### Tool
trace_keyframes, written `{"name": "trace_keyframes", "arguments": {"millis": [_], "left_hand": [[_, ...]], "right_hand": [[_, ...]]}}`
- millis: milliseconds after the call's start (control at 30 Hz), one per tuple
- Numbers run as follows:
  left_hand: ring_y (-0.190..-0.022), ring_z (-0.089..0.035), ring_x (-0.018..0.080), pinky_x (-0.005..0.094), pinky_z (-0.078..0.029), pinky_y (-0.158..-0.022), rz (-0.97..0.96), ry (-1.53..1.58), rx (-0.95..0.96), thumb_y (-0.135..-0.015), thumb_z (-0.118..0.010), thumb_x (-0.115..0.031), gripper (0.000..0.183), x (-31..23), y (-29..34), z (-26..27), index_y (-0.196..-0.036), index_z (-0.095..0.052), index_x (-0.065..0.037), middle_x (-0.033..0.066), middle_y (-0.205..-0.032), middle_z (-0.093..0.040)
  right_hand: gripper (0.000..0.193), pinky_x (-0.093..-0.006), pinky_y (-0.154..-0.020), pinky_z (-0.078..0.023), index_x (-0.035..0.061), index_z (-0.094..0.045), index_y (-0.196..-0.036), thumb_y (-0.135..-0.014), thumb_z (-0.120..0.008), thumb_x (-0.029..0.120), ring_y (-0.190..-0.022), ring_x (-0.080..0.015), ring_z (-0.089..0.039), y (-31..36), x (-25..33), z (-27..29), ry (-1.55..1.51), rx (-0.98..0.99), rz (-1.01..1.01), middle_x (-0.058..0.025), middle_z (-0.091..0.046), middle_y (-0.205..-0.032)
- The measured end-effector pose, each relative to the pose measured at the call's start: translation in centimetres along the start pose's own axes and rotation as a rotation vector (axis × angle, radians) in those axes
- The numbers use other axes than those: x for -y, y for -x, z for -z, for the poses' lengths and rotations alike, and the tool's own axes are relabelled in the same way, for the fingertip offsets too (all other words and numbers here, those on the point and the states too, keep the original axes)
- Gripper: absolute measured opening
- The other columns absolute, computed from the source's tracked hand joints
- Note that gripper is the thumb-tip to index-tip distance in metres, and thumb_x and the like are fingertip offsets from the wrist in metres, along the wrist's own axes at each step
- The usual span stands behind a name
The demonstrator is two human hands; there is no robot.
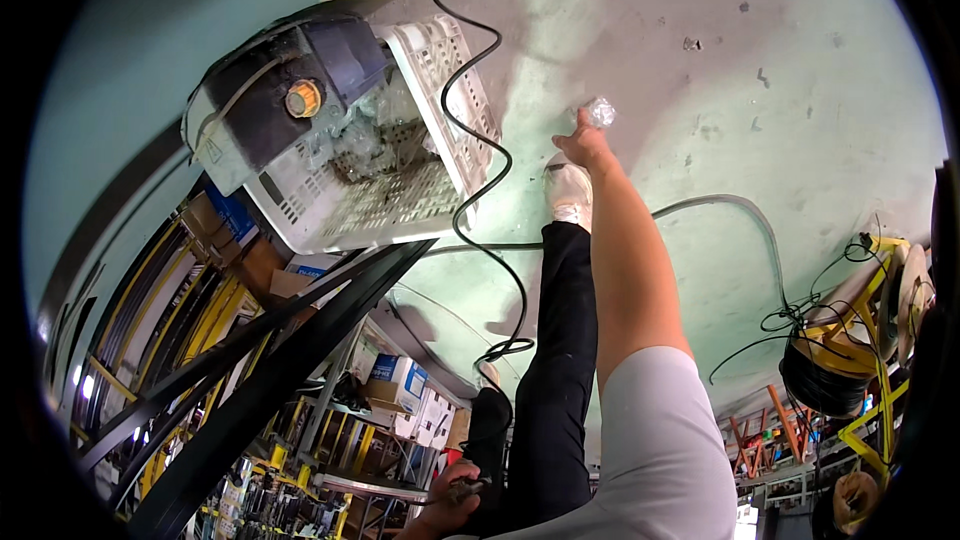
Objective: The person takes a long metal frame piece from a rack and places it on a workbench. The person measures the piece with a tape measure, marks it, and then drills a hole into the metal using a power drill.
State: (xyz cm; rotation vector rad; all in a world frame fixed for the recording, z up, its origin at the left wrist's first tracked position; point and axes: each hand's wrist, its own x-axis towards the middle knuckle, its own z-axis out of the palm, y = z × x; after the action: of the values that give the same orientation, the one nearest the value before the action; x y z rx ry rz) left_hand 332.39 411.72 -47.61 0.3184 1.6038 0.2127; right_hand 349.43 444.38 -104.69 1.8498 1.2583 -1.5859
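Note:
My right arm reaches far forward, and my right hand [583, 147] is closed at its fingertips on a crumpled piece of clear plastic [600, 112] low over the floor. The hand is just beyond my light-coloured shoe [568, 190]. My left hand [447, 502] is down at the lower edge, close to my leg. Its fingers curl round a small dark object [466, 488] whose kind I cannot make out. A black coiled cord [510, 155] runs down from the top toward that hand; whether it joins the object is unclear.
At the left a white slatted plastic crate [370, 205] holds crumpled clear plastic, with a dark machine housing with an orange knob [303, 98] over it. Black beams [290, 380] slant across the lower left. A grey hose [715, 200] crosses the floor toward a yellow reel stand [850, 340].

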Motion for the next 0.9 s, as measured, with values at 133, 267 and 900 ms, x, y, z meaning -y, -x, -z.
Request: {"name": "trace_keyframes", "arguments": {"millis": [133, 267, 900], "left_hand": [[-0.105, -0.06, 0.0265, 0.0385, -0.049, -0.092, -0.073, 0.057, -0.046, -0.09, -0.076, -0.041, 0.054, -1.7, -1.7, 0.2, -0.123, -0.054, -0.005, 0.0141, -0.114, -0.061], [-0.109, -0.058, 0.0271, 0.0396, -0.047, -0.096, -0.206, 0.138, 0.024, -0.091, -0.074, -0.033, 0.05, -2.5, -1.3, 0.9, -0.126, -0.052, -0.005, 0.0148, -0.118, -0.059], [-0.106, -0.065, 0.0228, 0.0377, -0.055, -0.088, -0.256, 0.927, 0.058, -0.095, -0.055, -0.022, 0.036, 9.0, 14.8, 11.3, -0.126, -0.062, -0.006, 0.0077, -0.121, -0.066]], "right_hand": [[0.069, -0.0457, -0.103, -0.05, 0.0003, -0.054, -0.142, -0.088, -0.074, 0.038, -0.122, -0.0394, -0.063, 1.7, -3.3, -0.9, -0.096, -0.321, 0.056, -0.0283, -0.065, -0.128], [0.035, -0.0399, -0.08, -0.057, -0.0004, -0.068, -0.118, -0.091, -0.074, 0.022, -0.092, -0.0321, -0.072, 15.7, 0.3, 3.4, -0.427, -0.553, 0.301, -0.0222, -0.073, -0.101], [0.081, -0.0457, -0.107, -0.046, 0.0022, -0.03, -0.156, -0.089, -0.074, 0.009, -0.128, -0.0469, -0.05, 77.2, 10.7, -14.9, -0.151, 0.44, 1.034, -0.0292, -0.036, -0.147]]}}
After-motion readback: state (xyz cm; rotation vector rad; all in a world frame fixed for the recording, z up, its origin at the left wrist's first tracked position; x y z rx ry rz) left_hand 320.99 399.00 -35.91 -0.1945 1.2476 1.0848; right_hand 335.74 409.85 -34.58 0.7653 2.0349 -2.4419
